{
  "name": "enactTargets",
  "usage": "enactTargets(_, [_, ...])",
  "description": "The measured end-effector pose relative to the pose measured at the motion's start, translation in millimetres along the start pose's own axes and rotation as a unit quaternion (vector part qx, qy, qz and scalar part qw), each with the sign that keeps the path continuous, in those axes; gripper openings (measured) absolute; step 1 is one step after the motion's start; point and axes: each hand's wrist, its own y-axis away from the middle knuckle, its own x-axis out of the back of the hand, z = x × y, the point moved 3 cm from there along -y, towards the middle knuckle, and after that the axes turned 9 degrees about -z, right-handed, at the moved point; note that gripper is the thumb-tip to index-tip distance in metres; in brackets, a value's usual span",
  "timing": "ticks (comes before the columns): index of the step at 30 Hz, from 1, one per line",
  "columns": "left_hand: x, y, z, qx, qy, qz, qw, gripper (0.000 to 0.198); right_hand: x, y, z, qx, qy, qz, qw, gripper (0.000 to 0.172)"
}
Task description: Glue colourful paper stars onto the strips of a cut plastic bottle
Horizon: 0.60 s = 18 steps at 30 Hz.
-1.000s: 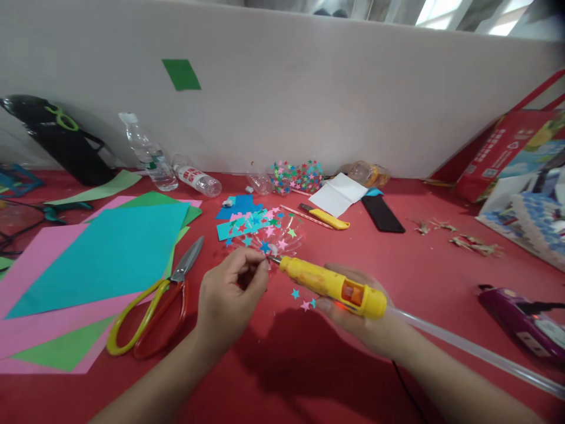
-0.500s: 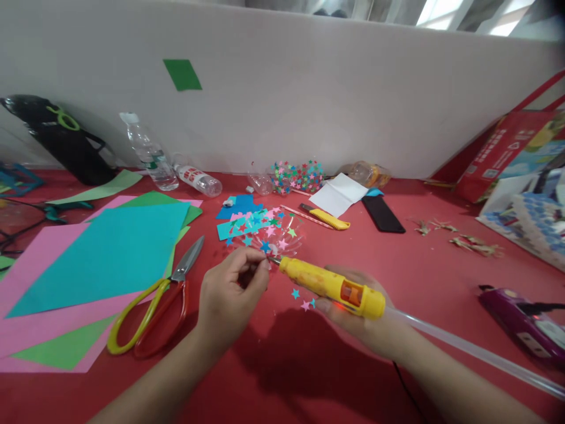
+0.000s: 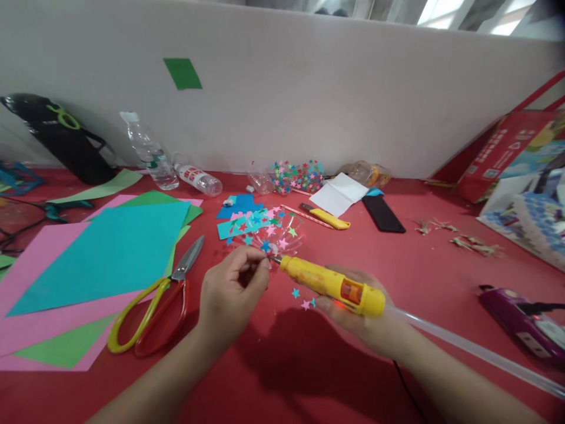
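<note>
My right hand (image 3: 359,321) is wrapped round a yellow glue gun (image 3: 329,284) with a clear glue stick (image 3: 477,353) trailing from its back. The gun's metal tip points left at the fingertips of my left hand (image 3: 229,294). Those fingers are pinched together on something small at the edge of a clear plastic piece (image 3: 271,234) covered with coloured paper stars. A few loose stars (image 3: 303,300) lie on the red table (image 3: 432,271) under the gun.
Yellow and red scissors (image 3: 154,306) lie left of my left hand beside sheets of coloured paper (image 3: 97,259). Behind are plastic bottles (image 3: 152,156), a pile of stars (image 3: 298,175), a yellow utility knife (image 3: 326,218), a black phone (image 3: 382,213) and a purple device (image 3: 525,321) at right.
</note>
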Motion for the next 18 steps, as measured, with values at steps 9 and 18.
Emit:
enactTargets(9, [-0.3,0.1,-4.0,0.009,0.014,0.001,1.0,0.009,-0.6,-0.5,0.4,0.016,0.016,0.002,1.0,0.031])
enactTargets(18, [0.9,0.1,-1.0,0.006,0.011,0.003,1.0,0.01,-0.7,-0.9,0.8,0.021,0.016,0.007,1.0,0.032])
